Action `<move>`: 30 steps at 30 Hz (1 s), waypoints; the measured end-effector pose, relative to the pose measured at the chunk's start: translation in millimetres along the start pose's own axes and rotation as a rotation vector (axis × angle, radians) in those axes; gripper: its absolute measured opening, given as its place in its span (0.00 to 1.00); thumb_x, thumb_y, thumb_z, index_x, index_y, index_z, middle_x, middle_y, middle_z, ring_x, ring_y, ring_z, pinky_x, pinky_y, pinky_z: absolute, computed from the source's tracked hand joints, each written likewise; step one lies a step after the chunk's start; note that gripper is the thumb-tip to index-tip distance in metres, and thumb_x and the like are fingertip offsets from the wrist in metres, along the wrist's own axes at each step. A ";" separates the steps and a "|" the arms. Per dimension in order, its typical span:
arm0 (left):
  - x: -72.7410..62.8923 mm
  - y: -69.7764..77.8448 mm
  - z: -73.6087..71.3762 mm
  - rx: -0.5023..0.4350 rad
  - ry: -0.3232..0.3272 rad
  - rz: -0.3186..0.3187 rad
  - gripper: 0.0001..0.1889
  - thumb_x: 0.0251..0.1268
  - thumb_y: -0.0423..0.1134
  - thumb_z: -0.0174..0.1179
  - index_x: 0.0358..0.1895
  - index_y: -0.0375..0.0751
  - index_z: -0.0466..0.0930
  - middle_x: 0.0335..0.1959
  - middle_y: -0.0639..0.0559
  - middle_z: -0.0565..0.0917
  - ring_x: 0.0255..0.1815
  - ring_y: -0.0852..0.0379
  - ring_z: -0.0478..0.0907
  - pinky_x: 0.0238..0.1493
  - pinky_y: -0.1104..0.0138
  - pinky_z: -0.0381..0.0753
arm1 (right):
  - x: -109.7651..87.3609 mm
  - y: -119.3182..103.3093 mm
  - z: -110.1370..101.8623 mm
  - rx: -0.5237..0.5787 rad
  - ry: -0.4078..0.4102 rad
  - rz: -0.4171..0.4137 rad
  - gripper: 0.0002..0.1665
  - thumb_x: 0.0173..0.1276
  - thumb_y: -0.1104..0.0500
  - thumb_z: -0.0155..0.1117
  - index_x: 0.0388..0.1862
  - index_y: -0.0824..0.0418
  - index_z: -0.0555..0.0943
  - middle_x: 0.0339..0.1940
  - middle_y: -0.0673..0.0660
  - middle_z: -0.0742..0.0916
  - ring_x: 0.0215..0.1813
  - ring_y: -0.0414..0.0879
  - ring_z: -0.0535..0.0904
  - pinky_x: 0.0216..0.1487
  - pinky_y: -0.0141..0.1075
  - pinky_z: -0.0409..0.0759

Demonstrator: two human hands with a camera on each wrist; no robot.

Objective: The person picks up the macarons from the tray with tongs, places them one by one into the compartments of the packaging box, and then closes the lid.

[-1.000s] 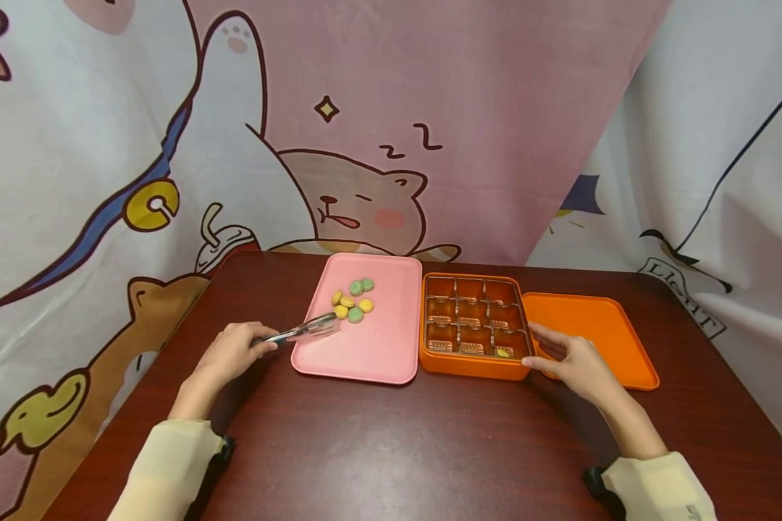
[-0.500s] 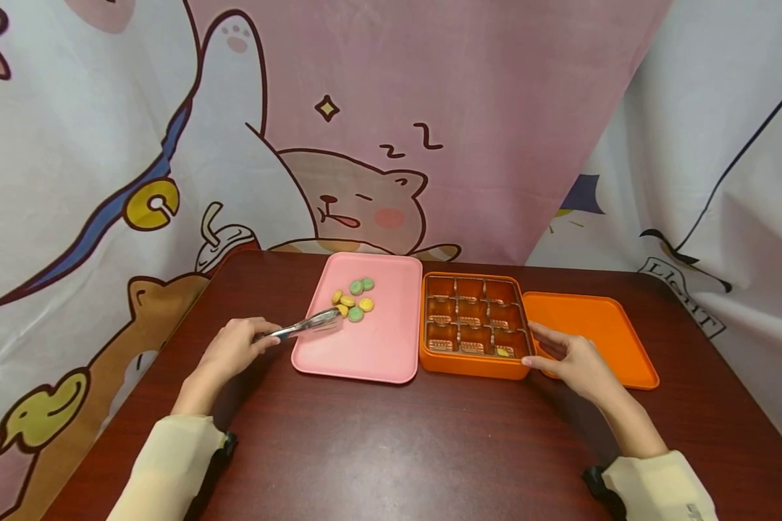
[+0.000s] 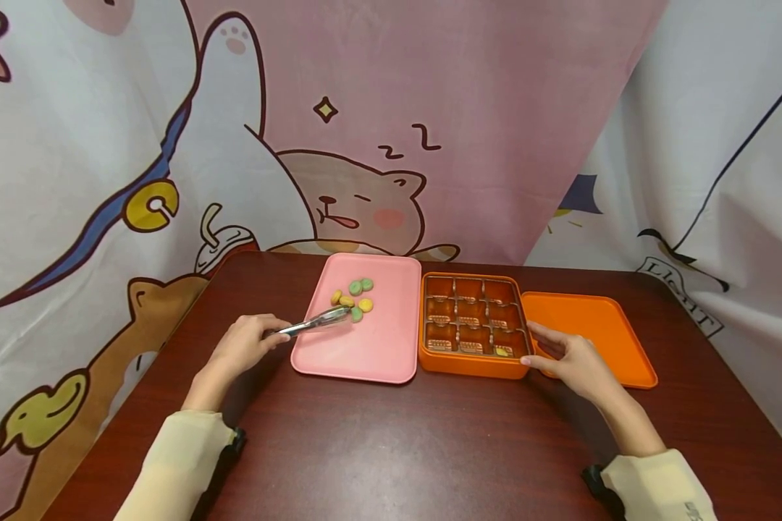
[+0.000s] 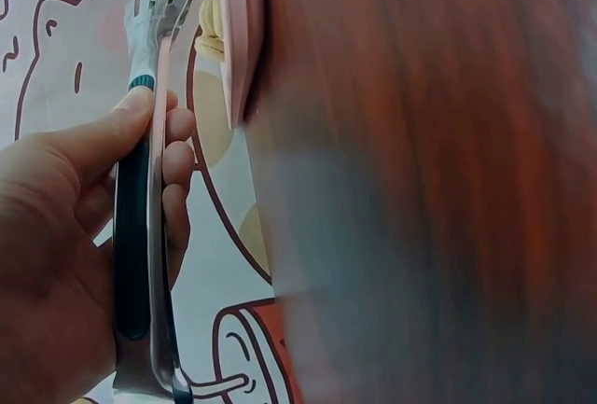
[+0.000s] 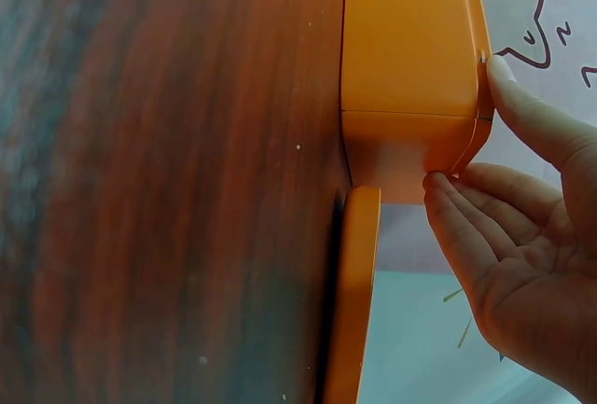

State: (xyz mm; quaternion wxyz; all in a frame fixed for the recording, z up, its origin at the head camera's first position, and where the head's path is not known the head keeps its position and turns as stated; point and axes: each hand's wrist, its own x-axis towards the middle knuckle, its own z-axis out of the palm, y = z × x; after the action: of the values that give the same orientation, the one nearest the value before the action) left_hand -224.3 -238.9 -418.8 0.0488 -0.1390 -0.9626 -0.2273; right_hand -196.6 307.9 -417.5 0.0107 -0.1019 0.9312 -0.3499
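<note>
My left hand (image 3: 244,347) grips metal tongs (image 3: 313,320) by their dark handle; in the left wrist view the thumb lies along one arm of the tongs (image 4: 132,227), the fingers along the other. Their tips reach over a pink tray (image 3: 358,354), overlapping the small round sweets there. Several show, such as a yellow sweet (image 3: 366,305) and a green sweet (image 3: 356,315). At the near right corner of an orange box (image 3: 472,365), my right hand (image 3: 580,365) holds the rim and side, thumb in front and fingers on the right wall (image 5: 396,152).
A clear divider (image 3: 471,307) splits the box into several compartments; a yellow piece (image 3: 503,351) lies in the near right one. An orange lid (image 3: 599,333) lies flat to the right of the box. A printed curtain (image 3: 495,130) hangs behind the dark wooden table (image 3: 391,449).
My left hand has moved slightly right and forward, carrying the tongs' tips further over the sweets; one yellow sweet is now hidden behind them. My right hand and the box stay put.
</note>
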 end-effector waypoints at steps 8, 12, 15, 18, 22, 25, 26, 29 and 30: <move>6.9 7.6 2.6 -0.013 0.004 0.005 0.11 0.62 0.38 0.69 0.47 0.46 0.89 0.33 0.54 0.85 0.28 0.58 0.73 0.30 0.66 0.71 | 0.0 -0.6 0.0 0.005 -0.004 -0.004 0.45 0.65 0.44 0.70 0.74 0.64 0.68 0.70 0.68 0.75 0.66 0.65 0.76 0.55 0.51 0.81; 10.6 12.6 3.5 -0.020 0.005 0.016 0.12 0.61 0.38 0.69 0.48 0.45 0.89 0.35 0.53 0.87 0.30 0.58 0.74 0.31 0.66 0.72 | 0.2 0.9 0.3 -0.003 0.000 -0.005 0.45 0.65 0.44 0.70 0.74 0.64 0.68 0.70 0.68 0.76 0.66 0.65 0.76 0.55 0.51 0.80; 13.2 17.0 4.8 -0.026 0.000 0.015 0.13 0.61 0.38 0.69 0.49 0.45 0.89 0.36 0.52 0.87 0.30 0.57 0.74 0.31 0.66 0.72 | 0.5 2.0 0.6 -0.002 -0.004 -0.001 0.45 0.65 0.43 0.70 0.74 0.63 0.68 0.70 0.67 0.76 0.67 0.65 0.76 0.56 0.52 0.80; 15.7 21.7 6.2 -0.031 -0.011 0.014 0.13 0.62 0.38 0.69 0.50 0.44 0.88 0.37 0.51 0.87 0.31 0.57 0.74 0.32 0.66 0.72 | 0.7 2.9 0.9 -0.002 -0.003 0.001 0.45 0.65 0.44 0.70 0.74 0.63 0.68 0.70 0.67 0.76 0.67 0.64 0.76 0.56 0.52 0.80; 19.5 27.8 8.1 -0.032 -0.019 0.020 0.12 0.63 0.38 0.68 0.50 0.43 0.88 0.38 0.51 0.87 0.32 0.57 0.75 0.34 0.65 0.74 | -0.5 3.4 0.6 -0.004 -0.006 0.000 0.45 0.65 0.44 0.70 0.74 0.63 0.68 0.70 0.68 0.75 0.67 0.65 0.76 0.55 0.52 0.80; 22.5 32.6 9.1 -0.026 -0.009 0.037 0.12 0.63 0.39 0.68 0.48 0.43 0.88 0.37 0.51 0.87 0.33 0.57 0.76 0.36 0.64 0.75 | -1.1 2.8 0.6 -0.001 -0.004 -0.001 0.45 0.65 0.43 0.70 0.74 0.63 0.68 0.70 0.67 0.75 0.66 0.64 0.76 0.55 0.51 0.81; 23.6 34.1 9.4 -0.026 -0.005 0.044 0.12 0.63 0.39 0.68 0.48 0.43 0.89 0.37 0.51 0.88 0.33 0.57 0.77 0.36 0.64 0.75 | -1.0 2.5 0.6 0.002 -0.001 -0.003 0.45 0.65 0.43 0.70 0.74 0.63 0.68 0.70 0.67 0.75 0.66 0.65 0.76 0.55 0.51 0.81; 26.7 39.0 9.9 -0.031 0.001 0.056 0.12 0.63 0.40 0.68 0.48 0.44 0.89 0.39 0.51 0.88 0.33 0.57 0.77 0.35 0.64 0.75 | -0.9 0.8 0.4 0.010 0.000 -0.006 0.45 0.65 0.44 0.70 0.74 0.64 0.68 0.70 0.68 0.75 0.66 0.65 0.76 0.56 0.51 0.80; 27.9 40.5 10.0 -0.034 -0.001 0.056 0.12 0.63 0.40 0.68 0.48 0.44 0.89 0.40 0.50 0.88 0.33 0.57 0.77 0.35 0.64 0.74 | -0.8 0.3 0.3 0.012 -0.001 -0.007 0.45 0.65 0.44 0.70 0.74 0.64 0.68 0.70 0.68 0.75 0.66 0.65 0.76 0.56 0.51 0.80</move>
State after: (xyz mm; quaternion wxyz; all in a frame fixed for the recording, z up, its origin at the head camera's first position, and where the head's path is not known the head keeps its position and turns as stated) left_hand -239.5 -192.8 -406.2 0.0523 -0.1666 -0.9544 -0.2420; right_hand -195.8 308.1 -417.9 0.0105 -0.1052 0.9288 -0.3553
